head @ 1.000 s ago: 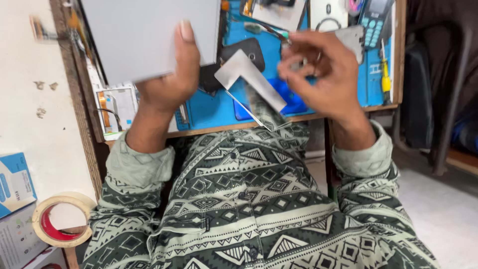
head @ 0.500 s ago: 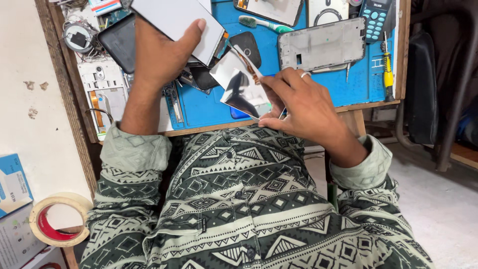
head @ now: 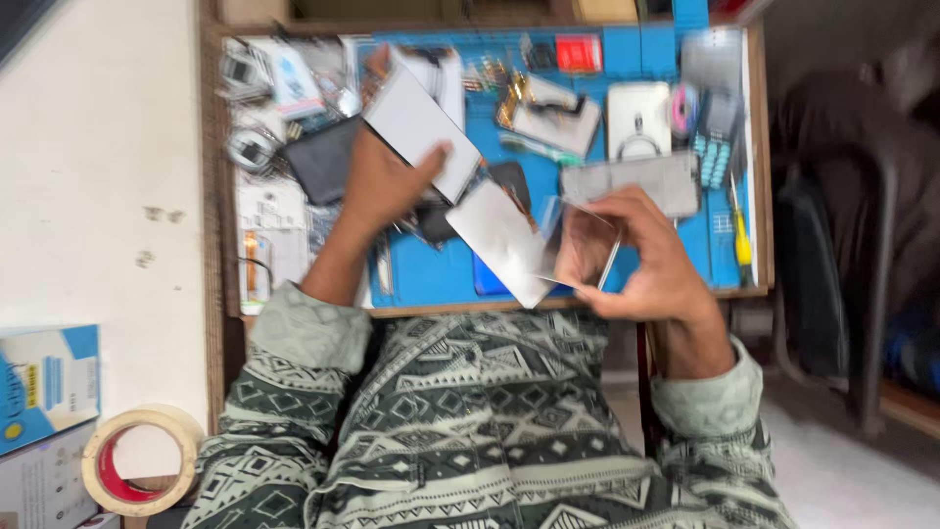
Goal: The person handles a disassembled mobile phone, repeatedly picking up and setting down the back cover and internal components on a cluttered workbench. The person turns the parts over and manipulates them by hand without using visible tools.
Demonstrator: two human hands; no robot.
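Note:
My left hand (head: 384, 184) grips a flat white rectangular panel (head: 423, 129), thumb on its face, over the left part of the blue work mat (head: 431, 279). My right hand (head: 641, 257) holds a clear shiny film (head: 578, 245) by its edge; the film is partly peeled off a grey-white sheet (head: 499, 240) that slants between the two hands. The picture is blurred by motion.
The small wooden desk (head: 217, 196) is crowded with phone parts, a grey phone frame (head: 632, 181), a white device (head: 638, 120), a yellow screwdriver (head: 741, 240) and a dark slab (head: 318, 162). A tape roll (head: 137, 460) and a blue-white box (head: 44, 387) sit at lower left. A dark chair (head: 842, 245) stands to the right.
The view has pulled back and dropped, showing more of the desk. My left hand has carried the white panel lower over the mat. My right hand has peeled the film further off the sheet.

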